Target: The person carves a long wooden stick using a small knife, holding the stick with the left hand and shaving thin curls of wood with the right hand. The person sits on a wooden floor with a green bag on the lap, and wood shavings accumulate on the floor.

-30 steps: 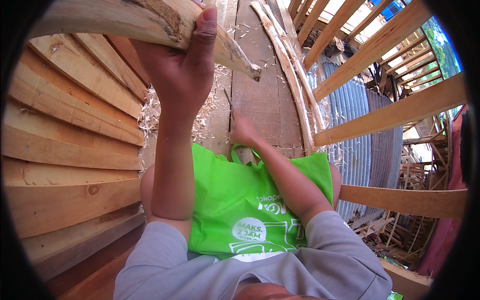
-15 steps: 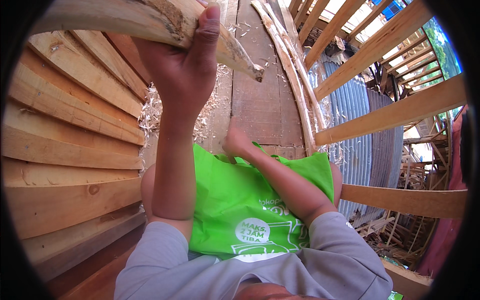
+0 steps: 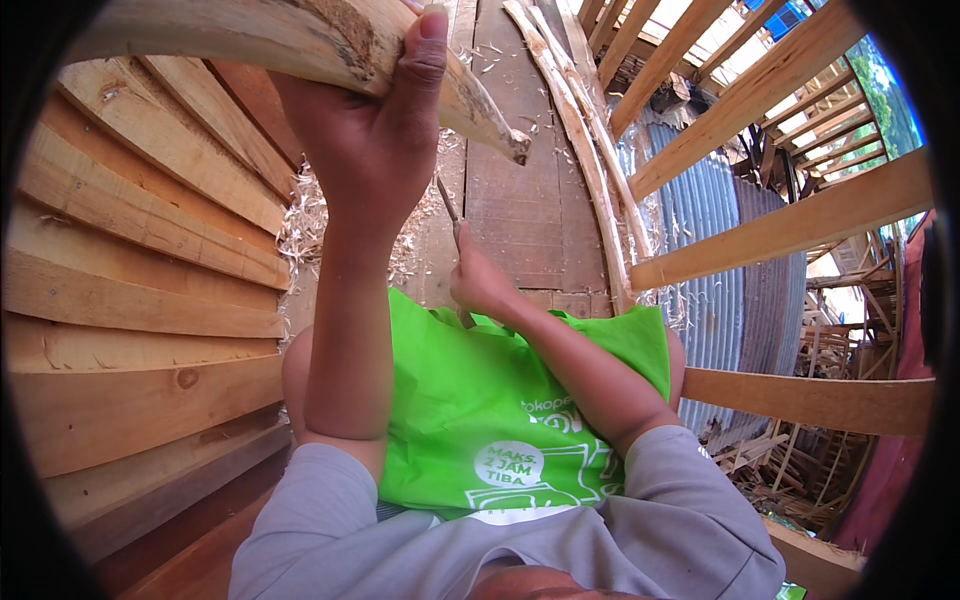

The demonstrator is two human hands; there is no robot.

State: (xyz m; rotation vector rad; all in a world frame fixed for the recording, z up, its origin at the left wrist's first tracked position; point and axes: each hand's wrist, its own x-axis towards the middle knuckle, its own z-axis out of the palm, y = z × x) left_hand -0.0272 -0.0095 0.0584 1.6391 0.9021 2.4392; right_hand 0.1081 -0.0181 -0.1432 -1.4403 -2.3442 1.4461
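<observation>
My left hand [image 3: 365, 140] is raised at the upper left, closed around a thick, pale peeled branch [image 3: 240, 38]. The branch tapers to a rough, dark-tipped end pointing down to the right, with a brown patch near my thumb. Lower and closer to my body, my right hand [image 3: 482, 282] is closed on a knife [image 3: 449, 203]. Its narrow dark blade points up toward my left wrist, apart from the branch; the handle is hidden in my fist. A green bag [image 3: 440, 390] with white print lies over my lap under my right forearm.
Two long peeled poles [image 3: 585, 140] lie along the right of the plank floor [image 3: 510, 220]. Curled wood shavings [image 3: 305, 220] gather beside the stacked board wall [image 3: 150, 270] on my left. Wooden slats [image 3: 790, 235] and corrugated metal sheeting [image 3: 700, 240] stand on my right.
My right hand has gone from blurred to sharp, moving slightly, and the knife blade now shows clearly. My left hand and the branch have shifted a little to the right.
</observation>
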